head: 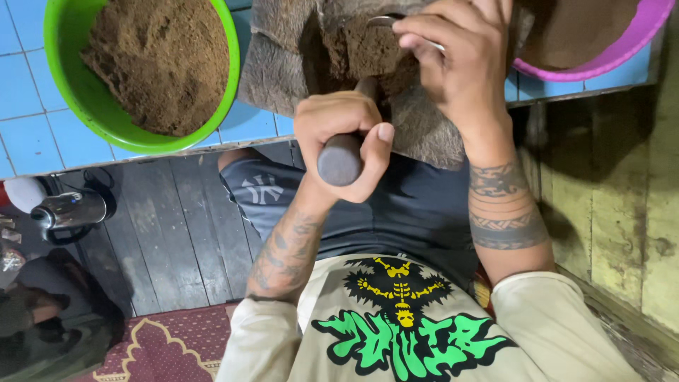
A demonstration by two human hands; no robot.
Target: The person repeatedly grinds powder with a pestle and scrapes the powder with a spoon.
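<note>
Brown powder mound (368, 49) on grey cloth (283, 64) at counter (28, 134) edge, my left hand (344, 141) clamped on dark wooden pestle (340, 159), my right hand (460, 60) pinching metal ring (385, 21) atop the mound, green basin (64, 78) left of cloth, pink basin (622, 42) right.

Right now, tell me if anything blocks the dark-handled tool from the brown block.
Nothing visible does. The tool in the left hand runs straight to the brown block held by the right hand; its tip is hidden.

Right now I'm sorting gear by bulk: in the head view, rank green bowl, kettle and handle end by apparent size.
1. Green bowl
2. Kettle
3. Handle end, though it sits nearer the camera, so its true size is unsure.
</note>
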